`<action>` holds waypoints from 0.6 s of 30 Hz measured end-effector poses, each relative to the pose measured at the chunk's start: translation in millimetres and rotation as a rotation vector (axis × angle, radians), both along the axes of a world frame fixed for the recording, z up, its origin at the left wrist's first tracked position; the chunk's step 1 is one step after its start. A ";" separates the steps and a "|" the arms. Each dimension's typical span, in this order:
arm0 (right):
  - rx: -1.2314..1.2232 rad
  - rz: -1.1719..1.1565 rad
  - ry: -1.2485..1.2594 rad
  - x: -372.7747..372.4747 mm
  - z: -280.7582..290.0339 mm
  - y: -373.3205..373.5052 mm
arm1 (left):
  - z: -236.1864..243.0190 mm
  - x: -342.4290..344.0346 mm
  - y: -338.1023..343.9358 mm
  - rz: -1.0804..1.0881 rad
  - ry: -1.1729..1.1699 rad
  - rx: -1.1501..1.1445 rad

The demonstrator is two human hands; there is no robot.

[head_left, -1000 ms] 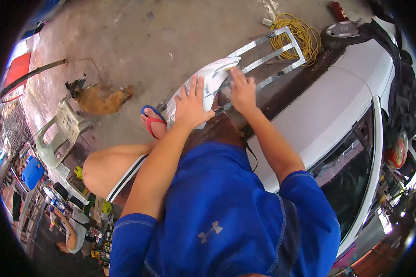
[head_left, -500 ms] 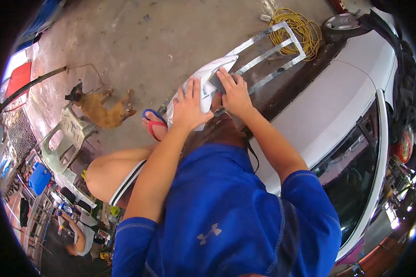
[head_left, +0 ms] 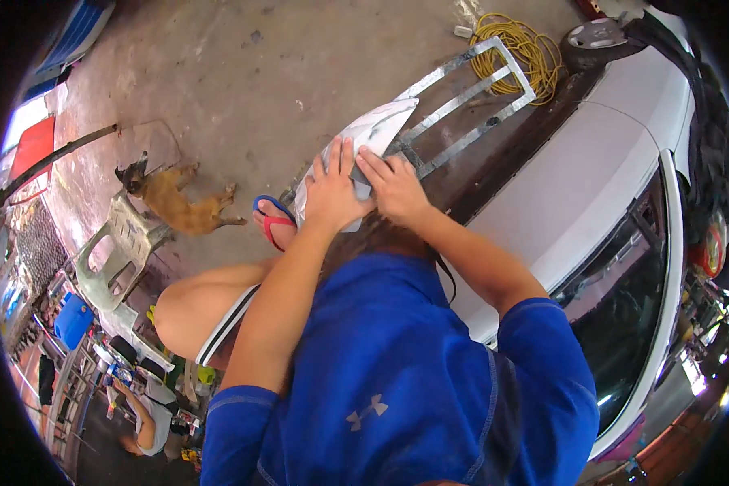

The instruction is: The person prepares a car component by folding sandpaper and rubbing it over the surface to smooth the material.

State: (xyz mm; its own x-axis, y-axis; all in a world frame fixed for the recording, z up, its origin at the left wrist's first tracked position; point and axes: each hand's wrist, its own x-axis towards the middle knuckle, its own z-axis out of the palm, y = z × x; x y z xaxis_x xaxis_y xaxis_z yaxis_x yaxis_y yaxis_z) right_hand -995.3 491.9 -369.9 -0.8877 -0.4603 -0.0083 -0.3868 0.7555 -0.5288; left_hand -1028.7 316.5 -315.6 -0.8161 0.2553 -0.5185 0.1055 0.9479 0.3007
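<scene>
A white curved panel (head_left: 385,125) lies in front of me, seemingly on a silver metal frame (head_left: 517,73) with long bars. My left hand (head_left: 330,188) rests flat on the panel, fingers stretched out and close together. Beside it, my right hand (head_left: 395,188) presses a small dark grey sheet (head_left: 360,173), which looks like sandpaper, against the panel's surface. The right fingertips nearly meet the left fingers. Both palms hide the panel's middle and part of the sheet.
Close on the right stands a white car (head_left: 575,178). A coiled yellow hose (head_left: 547,57) lies beyond the frame. To the left are a brown dog (head_left: 188,202) on the floor and a plastic chair (head_left: 113,247). Another person (head_left: 150,421) is at the lower left.
My right hand has slid left and slightly toward me over the panel with the grey sheet, closing up to my left hand. The left hand has stayed nearly in place.
</scene>
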 end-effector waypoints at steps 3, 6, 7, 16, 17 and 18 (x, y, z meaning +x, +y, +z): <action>0.093 -0.252 -0.132 -32.9 2.8 23.5 | -0.7 2.2 -0.5 0.005 -0.013 0.005; 0.051 -0.199 -0.081 -3.8 -4.2 5.1 | -1.0 -1.7 3.7 -0.009 -0.050 -0.035; 0.032 -0.087 -0.054 8.1 4.2 -4.6 | -1.1 -1.1 1.3 -0.009 -0.050 -0.037; -0.013 -0.122 0.048 12.8 11.7 -14.3 | -1.0 -0.7 -2.0 0.007 -0.057 -0.007; -0.017 -0.119 0.044 5.5 8.1 -11.2 | -3.0 0.2 -4.6 0.018 -0.059 -0.002; -0.009 -0.200 -0.110 -9.6 0.7 -2.5 | -5.5 1.4 -7.0 0.030 -0.063 0.003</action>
State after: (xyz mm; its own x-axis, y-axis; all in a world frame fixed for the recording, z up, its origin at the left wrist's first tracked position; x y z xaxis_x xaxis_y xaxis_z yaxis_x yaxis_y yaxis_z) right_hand -1004.9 489.4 -369.2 -0.9553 -0.2757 -0.1064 -0.1695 0.8062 -0.5669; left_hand -1027.3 309.4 -321.2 -0.7893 0.2329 -0.5681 0.0579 0.9494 0.3088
